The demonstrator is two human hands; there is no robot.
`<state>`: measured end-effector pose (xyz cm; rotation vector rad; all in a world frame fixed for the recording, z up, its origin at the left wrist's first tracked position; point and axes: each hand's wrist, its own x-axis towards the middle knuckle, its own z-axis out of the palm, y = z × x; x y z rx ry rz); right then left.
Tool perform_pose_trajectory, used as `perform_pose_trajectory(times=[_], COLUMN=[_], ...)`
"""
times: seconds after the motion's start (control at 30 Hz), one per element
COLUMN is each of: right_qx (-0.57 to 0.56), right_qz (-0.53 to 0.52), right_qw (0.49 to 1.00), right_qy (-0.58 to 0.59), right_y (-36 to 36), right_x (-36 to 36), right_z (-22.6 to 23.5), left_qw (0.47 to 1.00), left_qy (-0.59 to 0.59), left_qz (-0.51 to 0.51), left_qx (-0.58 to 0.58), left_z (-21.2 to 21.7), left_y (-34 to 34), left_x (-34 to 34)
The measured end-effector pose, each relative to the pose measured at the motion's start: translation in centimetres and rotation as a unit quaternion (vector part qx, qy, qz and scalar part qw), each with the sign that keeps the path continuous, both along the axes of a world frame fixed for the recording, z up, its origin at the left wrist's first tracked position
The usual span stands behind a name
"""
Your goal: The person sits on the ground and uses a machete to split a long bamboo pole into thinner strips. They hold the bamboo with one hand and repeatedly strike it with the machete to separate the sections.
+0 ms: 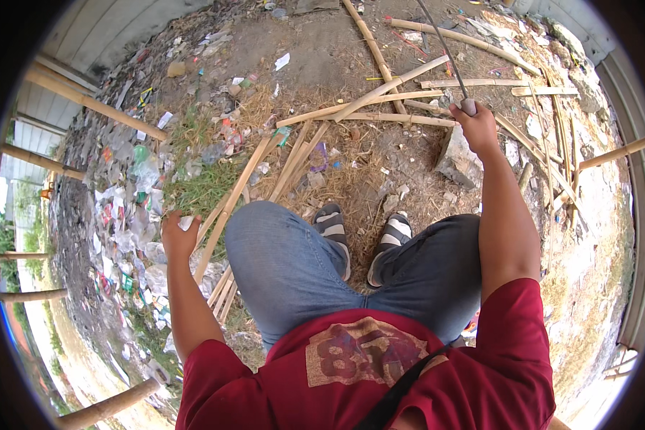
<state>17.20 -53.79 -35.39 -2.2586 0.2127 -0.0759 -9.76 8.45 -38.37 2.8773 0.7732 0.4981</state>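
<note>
My right hand [478,127] is closed round the pale handle of a long, thin, dark tool [443,46]. Its slim, slightly curved shaft runs up past the far edge of the view; whether it is a blade seen edge-on or a rod, I cannot tell. Over on the left, my left hand [178,233] has its fingers curled beside my knee, near split bamboo strips [231,192]. A small white piece [185,223] shows at those fingers. Between my arms are my jeans-clad knees and striped sandals [330,224].
More bamboo strips [401,95] lie crossed ahead of my feet, and others [562,154] are piled at the right. A grey stone block [457,158] sits below my right hand. Plastic litter [147,168] and grass [201,179] cover the left. Bamboo poles [97,100] stand along the sides.
</note>
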Motion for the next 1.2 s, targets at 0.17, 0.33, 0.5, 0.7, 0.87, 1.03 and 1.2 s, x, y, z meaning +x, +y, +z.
perform_pose_trajectory(times=[0.17,0.33,0.5,0.7,0.87,1.03,1.2], right_qx=[0.031,0.072,0.061,0.039,0.092,0.15,0.167], right_qz=[-0.027,-0.04,-0.059,-0.078,-0.113,-0.108,-0.109], right_qw=[0.998,0.995,0.996,0.996,0.989,0.983,0.98], right_qy=[-0.041,-0.053,-0.007,-0.037,0.005,0.015,0.008], right_y=[0.7,1.7,1.3,-0.5,0.9,2.1,2.3], right_x=[-0.7,-3.2,-7.5,-8.7,-9.1,-9.1,-8.1], right_z=[3.0,4.6,3.2,1.0,2.5,3.9,3.9], left_qw=[0.88,0.437,0.231,0.165,0.185,0.244,0.394], left_qy=[-0.058,0.111,0.108,0.106,0.154,0.155,0.114], left_qz=[-0.264,-0.712,-0.804,-0.811,-0.821,-0.842,-0.864], left_qx=[-0.392,-0.539,-0.538,-0.551,-0.517,-0.457,-0.292], left_z=[9.2,17.4,19.7,21.1,23.2,24.1,23.5], left_y=[-12.5,-25.9,-29.6,-30.6,-29.8,-27.9,-25.0], left_x=[-1.1,-3.8,-5.8,-7.4,-7.6,-7.0,-4.3])
